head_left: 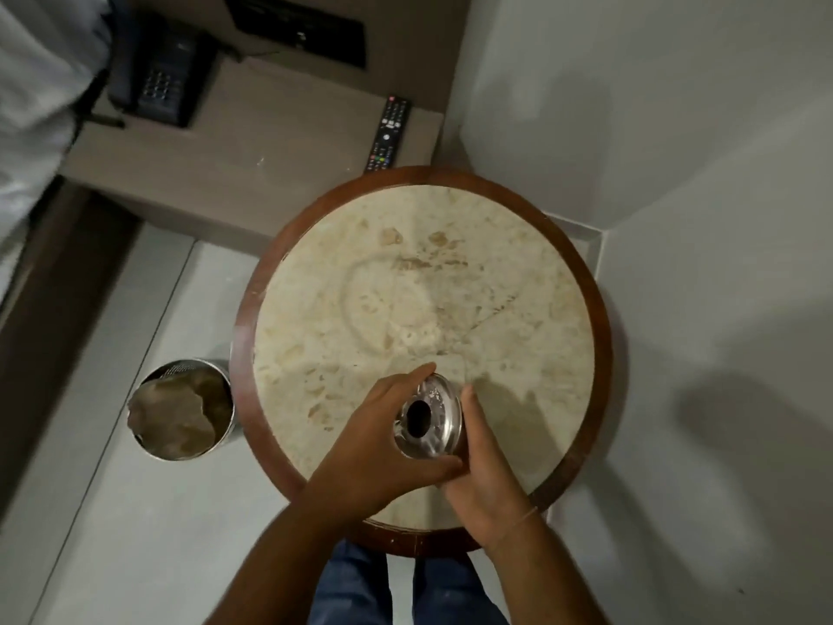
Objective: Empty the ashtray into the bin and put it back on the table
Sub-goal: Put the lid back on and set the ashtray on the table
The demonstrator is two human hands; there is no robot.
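A round shiny metal ashtray with a dark hole in its lid is over the near part of the round marble-topped table. My left hand wraps its left side and my right hand holds its right side. Whether it rests on the top or is lifted, I cannot tell. On the floor to the table's left stands a metal bin lined with a brownish bag.
A bedside unit behind the table carries a TV remote and a black telephone. White bedding lies at far left. A pale wall closes the right side. Grey floor surrounds the bin.
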